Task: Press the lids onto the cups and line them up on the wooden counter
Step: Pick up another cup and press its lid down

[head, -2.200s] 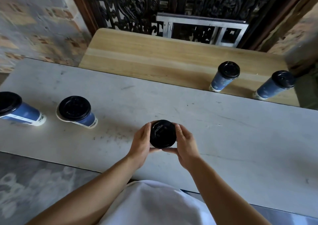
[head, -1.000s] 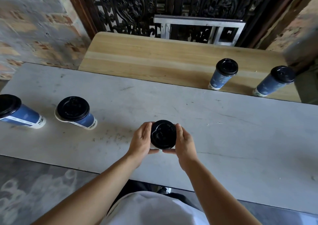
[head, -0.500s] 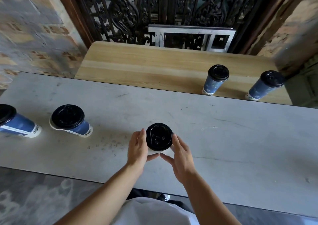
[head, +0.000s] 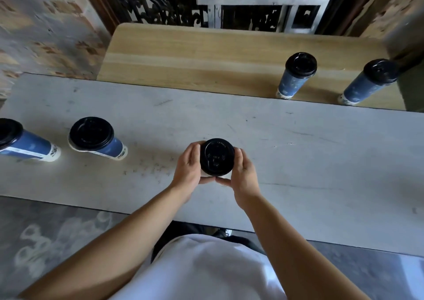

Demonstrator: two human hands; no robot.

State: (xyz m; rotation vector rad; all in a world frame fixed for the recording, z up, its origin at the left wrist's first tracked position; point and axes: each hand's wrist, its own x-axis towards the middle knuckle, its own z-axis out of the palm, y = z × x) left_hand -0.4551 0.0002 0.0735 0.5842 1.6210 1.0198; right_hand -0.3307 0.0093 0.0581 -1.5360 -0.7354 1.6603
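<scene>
Whereas half a second ago the fingers were splayed off it, both hands, left (head: 188, 166) and right (head: 243, 174), now clamp the lidded cup (head: 216, 157) on the grey table (head: 321, 162); lid likely seated, transfer to wooden counter (head: 206, 58) next.

Five black-lidded blue cups (head: 216, 157), two upright on wooden counter (head: 206, 56)
</scene>
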